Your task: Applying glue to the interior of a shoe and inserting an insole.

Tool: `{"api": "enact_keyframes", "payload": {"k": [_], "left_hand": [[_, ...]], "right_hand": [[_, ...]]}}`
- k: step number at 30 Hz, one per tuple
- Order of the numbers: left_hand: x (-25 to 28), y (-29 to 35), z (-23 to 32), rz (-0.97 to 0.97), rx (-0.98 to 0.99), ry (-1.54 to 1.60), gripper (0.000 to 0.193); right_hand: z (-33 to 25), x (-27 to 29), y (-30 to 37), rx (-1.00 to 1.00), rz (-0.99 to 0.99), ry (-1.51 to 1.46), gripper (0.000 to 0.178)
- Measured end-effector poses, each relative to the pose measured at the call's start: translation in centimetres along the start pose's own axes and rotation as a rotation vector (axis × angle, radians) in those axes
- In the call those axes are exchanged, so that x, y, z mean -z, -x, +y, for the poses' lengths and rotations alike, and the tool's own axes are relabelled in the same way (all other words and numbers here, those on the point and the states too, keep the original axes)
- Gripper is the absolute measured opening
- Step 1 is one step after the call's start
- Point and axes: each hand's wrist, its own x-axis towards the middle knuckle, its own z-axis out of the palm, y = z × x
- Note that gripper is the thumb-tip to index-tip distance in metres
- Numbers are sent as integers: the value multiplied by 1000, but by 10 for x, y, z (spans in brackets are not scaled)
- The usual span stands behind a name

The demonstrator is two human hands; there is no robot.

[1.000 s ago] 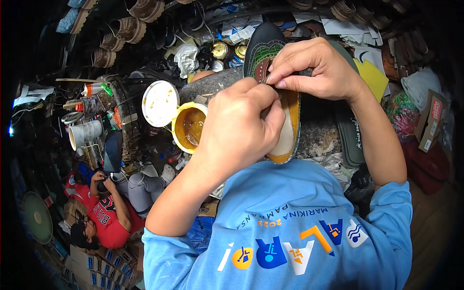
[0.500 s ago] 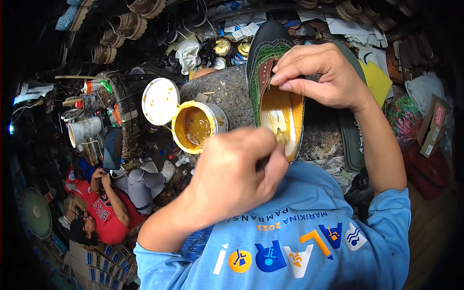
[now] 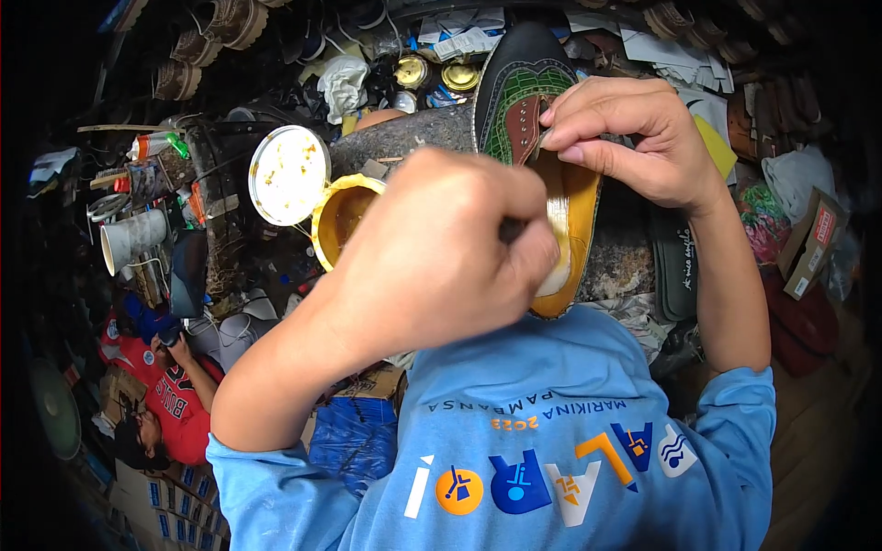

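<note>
A shoe with a black toe, green scale-patterned sides and brown eyelet panels lies with its toe away from me. Its inside is yellow-tan, with a wet-looking pale strip along the insole. My right hand pinches the edge of the shoe's opening by the eyelets. My left hand is closed, over the shoe's near left side; whatever its fingers hold is hidden. Behind that hand stands a tub of yellow-brown paste, partly covered by it. The tub's white lid, smeared with paste, leans open at its left.
Shoe and tub rest on a worn grey work surface. Small tins and crumpled paper lie beyond. Dark flat sole-shaped pieces sit right of the shoe. A person in red is at lower left, a cardboard box far right.
My left hand has lifted back from inside the shoe and now covers part of the tub. My right hand keeps its pinch on the shoe's edge. The whole view has shifted slightly.
</note>
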Motion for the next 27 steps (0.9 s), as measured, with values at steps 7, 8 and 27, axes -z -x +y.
{"api": "enact_keyframes", "payload": {"k": [7, 8, 27], "left_hand": [[-13, 6, -5, -53, -30, 140, 3], [-12, 8, -4, -95, -29, 185, 2], [13, -5, -7, -250, -137, 107, 24]], "right_hand": [[-3, 1, 0, -24, -5, 5, 15], [-3, 2, 1, -29, -3, 15, 15], [-8, 1, -5, -9, -8, -17, 13]]}}
